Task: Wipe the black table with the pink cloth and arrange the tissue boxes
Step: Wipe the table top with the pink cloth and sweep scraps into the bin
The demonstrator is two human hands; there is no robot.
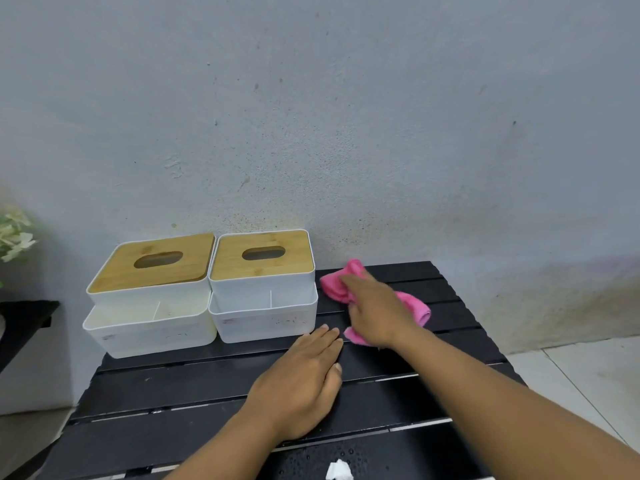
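Two white tissue boxes with bamboo lids stand side by side at the back left of the black slatted table [194, 386]: the left box [149, 296] and the right box [263, 289]. To their right, a pink cloth [334, 285] lies bunched on the slats. My right hand [375, 308] presses flat on top of the cloth, fingers straight and blurred, covering its middle. My left hand [304, 379] rests flat on the table in front of the right box, fingers straight and together.
A grey wall rises just behind the table. A crumpled white tissue [339, 471] lies at the table's near edge. At the far left are a plant [14, 233] and a black shelf [24, 317]. Tiled floor [571, 375] lies to the right.
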